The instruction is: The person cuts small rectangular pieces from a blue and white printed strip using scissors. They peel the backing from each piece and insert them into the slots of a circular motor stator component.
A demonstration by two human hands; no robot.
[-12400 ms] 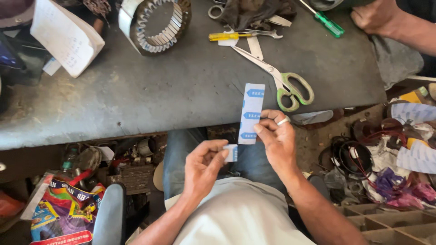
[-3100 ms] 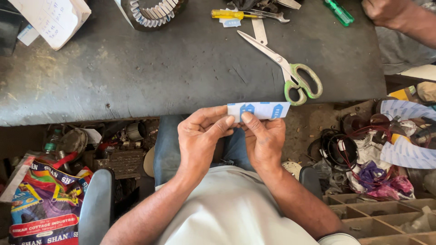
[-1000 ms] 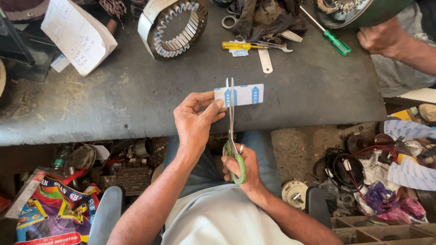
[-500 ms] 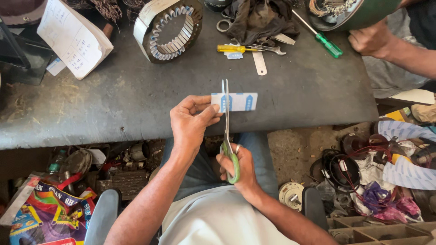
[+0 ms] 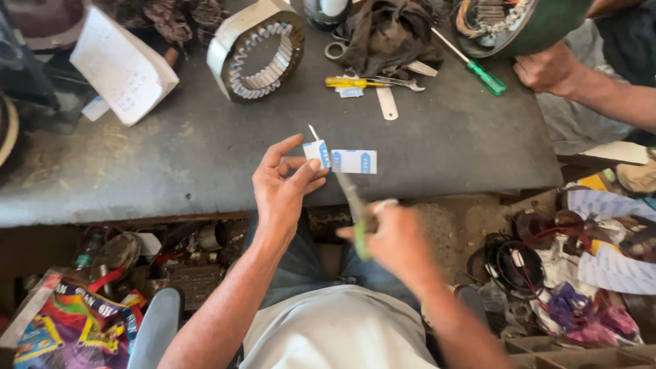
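Our left hand pinches the white-and-blue paper strip over the table's front edge; our right hand, blurred, is closed on the green-handled scissors. Since half a second ago the blades tilted and one piece now hangs apart.

Stator ring: upright on grey bench, far left.
Screwdrivers: yellow centre, green right.
Dark rag: behind screwdrivers.
Paper pad: left edge.
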